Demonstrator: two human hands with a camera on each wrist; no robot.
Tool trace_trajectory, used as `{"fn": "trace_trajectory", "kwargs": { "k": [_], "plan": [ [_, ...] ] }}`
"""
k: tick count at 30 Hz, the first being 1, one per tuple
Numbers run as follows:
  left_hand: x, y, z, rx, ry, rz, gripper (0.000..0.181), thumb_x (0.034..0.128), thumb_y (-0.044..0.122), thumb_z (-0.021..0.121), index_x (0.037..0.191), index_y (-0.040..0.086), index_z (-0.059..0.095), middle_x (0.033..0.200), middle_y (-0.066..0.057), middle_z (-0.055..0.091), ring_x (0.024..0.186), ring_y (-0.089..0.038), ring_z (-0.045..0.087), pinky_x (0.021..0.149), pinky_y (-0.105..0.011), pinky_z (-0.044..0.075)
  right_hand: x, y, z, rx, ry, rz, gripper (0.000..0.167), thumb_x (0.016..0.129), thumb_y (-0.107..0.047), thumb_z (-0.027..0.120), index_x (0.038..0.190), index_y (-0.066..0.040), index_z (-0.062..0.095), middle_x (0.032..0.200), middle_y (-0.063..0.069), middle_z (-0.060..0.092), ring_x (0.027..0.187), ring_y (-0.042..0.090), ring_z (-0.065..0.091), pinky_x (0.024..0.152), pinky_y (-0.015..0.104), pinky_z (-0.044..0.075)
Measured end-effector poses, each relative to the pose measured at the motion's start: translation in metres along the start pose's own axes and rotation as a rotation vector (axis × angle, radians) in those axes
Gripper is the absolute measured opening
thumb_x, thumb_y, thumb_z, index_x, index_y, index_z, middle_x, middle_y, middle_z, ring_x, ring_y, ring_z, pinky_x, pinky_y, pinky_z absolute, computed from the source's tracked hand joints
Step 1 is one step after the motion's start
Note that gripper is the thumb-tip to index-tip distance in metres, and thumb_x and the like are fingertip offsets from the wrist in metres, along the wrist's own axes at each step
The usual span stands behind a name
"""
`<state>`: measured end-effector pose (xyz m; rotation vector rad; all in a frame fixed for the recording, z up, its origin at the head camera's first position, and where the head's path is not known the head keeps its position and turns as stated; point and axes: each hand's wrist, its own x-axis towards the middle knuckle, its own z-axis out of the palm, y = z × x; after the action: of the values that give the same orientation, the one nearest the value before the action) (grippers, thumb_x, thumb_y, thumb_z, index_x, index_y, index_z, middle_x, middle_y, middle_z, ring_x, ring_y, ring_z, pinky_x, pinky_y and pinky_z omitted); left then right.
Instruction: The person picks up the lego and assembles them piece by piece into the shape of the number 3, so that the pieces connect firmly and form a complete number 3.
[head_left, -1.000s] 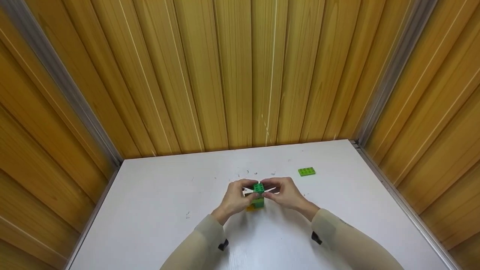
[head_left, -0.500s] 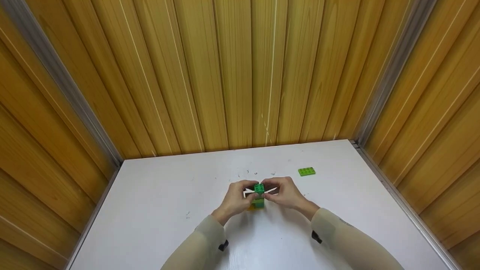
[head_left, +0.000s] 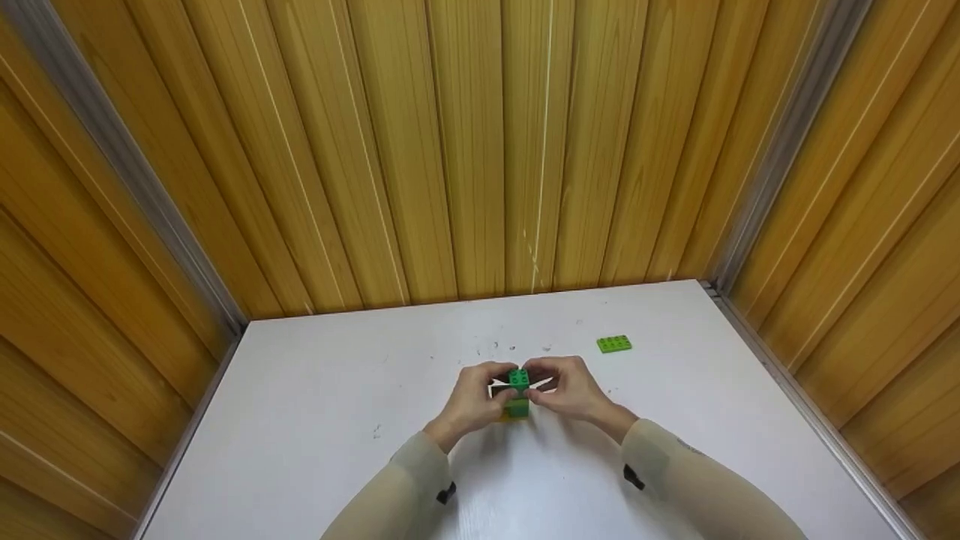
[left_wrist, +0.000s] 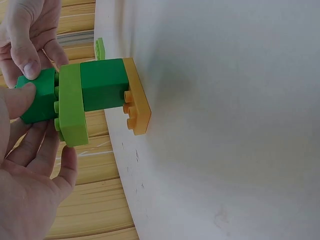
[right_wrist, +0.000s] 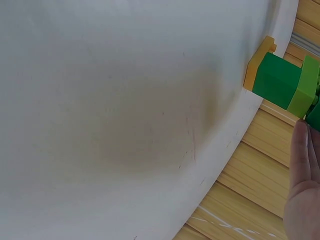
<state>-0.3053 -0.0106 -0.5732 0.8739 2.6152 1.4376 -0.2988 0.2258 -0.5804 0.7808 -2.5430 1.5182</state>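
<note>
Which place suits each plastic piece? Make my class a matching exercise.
1. Orange flat plastic plate
2. Lime thick plastic brick
3. Lime flat plastic plate
4. Dark-green plastic brick, studs showing

A. Directly above lower dark-green brick
B. Apart, on the white table
C. Topmost, between left hand and right hand
D. Lowest in the stack

Pairs: 1D, 2A, 3B, 4C

Before you spreads a white desk, flecked with small dark marks. Toward its far right corner you have a lime-green studded plate lying flat; wood-grain panels rise beyond, grey metal strips at their corners.
</note>
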Motion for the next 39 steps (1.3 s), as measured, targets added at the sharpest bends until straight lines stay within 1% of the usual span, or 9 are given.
{"fn": "trace_trajectory", "kwargs": {
  "k": [6, 8, 11, 15, 21, 26, 31, 35, 39],
  "plan": [
    [0.001, -0.001, -0.001, 0.033, -0.011, 0.031, 0.038, 0.103, 0.001, 0.076, 0.14, 0.009, 0.077, 0.132, -0.004, 0.082, 0.124, -0.02, 0.077, 0.114, -0.045, 0.063, 0.0, 0.001, 0.0, -0.019, 0.008, -0.044, 0.029, 0.096, -0.007, 0.087, 0.125, -0.007, 0.082, 0.118, 0.014, 0.086, 0.103, 0.031, 0.086, 0.086, 0.049, 0.072],
    [0.001, -0.002, -0.001, 0.023, -0.012, 0.029, 0.037, 0.1024, 0.0, 0.076, 0.139, 0.008, 0.077, 0.132, -0.005, 0.083, 0.124, -0.021, 0.077, 0.114, -0.047, 0.062, 0.0, 0.001, -0.001, -0.021, 0.003, -0.051, 0.029, 0.096, -0.008, 0.087, 0.125, -0.008, 0.082, 0.118, 0.014, 0.086, 0.103, 0.033, 0.086, 0.086, 0.049, 0.072],
    [0.001, -0.004, 0.0, -0.014, -0.012, 0.002, 0.037, 0.1009, 0.0, 0.077, 0.136, 0.009, 0.079, 0.129, -0.003, 0.083, 0.122, -0.02, 0.077, 0.114, -0.05, 0.062, 0.0, 0.003, -0.001, -0.016, -0.009, -0.042, 0.029, 0.097, -0.009, 0.087, 0.126, -0.008, 0.083, 0.117, 0.014, 0.087, 0.103, 0.034, 0.086, 0.088, 0.048, 0.072],
    [0.0, -0.007, 0.002, -0.063, -0.017, -0.058, 0.036, 0.1001, 0.003, 0.08, 0.134, 0.015, 0.081, 0.126, 0.003, 0.082, 0.121, -0.015, 0.074, 0.121, -0.056, 0.057, -0.003, 0.007, 0.0, -0.003, -0.016, -0.027, 0.03, 0.097, -0.006, 0.086, 0.126, -0.009, 0.083, 0.117, 0.014, 0.086, 0.105, 0.035, 0.085, 0.09, 0.046, 0.072],
    [-0.003, -0.009, 0.002, -0.085, -0.008, -0.095, 0.035, 0.0999, 0.005, 0.081, 0.132, 0.018, 0.083, 0.124, 0.006, 0.082, 0.121, -0.014, 0.073, 0.126, -0.063, 0.049, -0.004, 0.004, 0.001, 0.005, -0.048, 0.026, 0.031, 0.099, -0.011, 0.086, 0.129, -0.015, 0.083, 0.122, 0.009, 0.086, 0.109, 0.027, 0.084, 0.095, 0.042, 0.071],
    [0.0, -0.008, 0.003, -0.101, -0.018, -0.099, 0.034, 0.1009, 0.006, 0.081, 0.132, 0.02, 0.082, 0.125, 0.007, 0.081, 0.121, -0.014, 0.073, 0.125, -0.062, 0.051, -0.003, 0.001, -0.004, 0.008, -0.05, 0.049, 0.031, 0.098, -0.013, 0.086, 0.129, -0.016, 0.082, 0.123, 0.008, 0.086, 0.11, 0.028, 0.084, 0.096, 0.042, 0.07],
    [0.003, -0.007, 0.002, -0.099, -0.024, -0.11, 0.034, 0.1013, 0.007, 0.081, 0.132, 0.022, 0.082, 0.125, 0.008, 0.081, 0.121, -0.014, 0.072, 0.126, -0.063, 0.05, -0.004, 0.003, -0.009, -0.02, -0.064, 0.061, 0.032, 0.099, -0.02, 0.087, 0.131, -0.017, 0.082, 0.124, 0.007, 0.086, 0.11, 0.027, 0.084, 0.096, 0.04, 0.07],
    [0.003, -0.007, 0.0, -0.091, -0.025, -0.122, 0.035, 0.1021, 0.006, 0.08, 0.134, 0.021, 0.081, 0.127, 0.006, 0.081, 0.121, -0.015, 0.073, 0.124, -0.059, 0.054, -0.005, 0.005, -0.014, -0.046, -0.053, 0.062, 0.029, 0.102, -0.022, 0.084, 0.129, -0.012, 0.083, 0.123, 0.01, 0.086, 0.109, 0.026, 0.083, 0.094, 0.034, 0.069],
    [0.003, -0.007, -0.001, -0.074, -0.023, -0.101, 0.034, 0.1019, 0.007, 0.08, 0.135, 0.017, 0.081, 0.128, 0.003, 0.082, 0.122, -0.017, 0.075, 0.121, -0.055, 0.058, -0.009, 0.006, -0.02, -0.069, -0.045, 0.064, 0.029, 0.105, -0.022, 0.079, 0.128, -0.006, 0.083, 0.124, 0.016, 0.085, 0.111, 0.029, 0.083, 0.094, 0.03, 0.068]
  ]
}}
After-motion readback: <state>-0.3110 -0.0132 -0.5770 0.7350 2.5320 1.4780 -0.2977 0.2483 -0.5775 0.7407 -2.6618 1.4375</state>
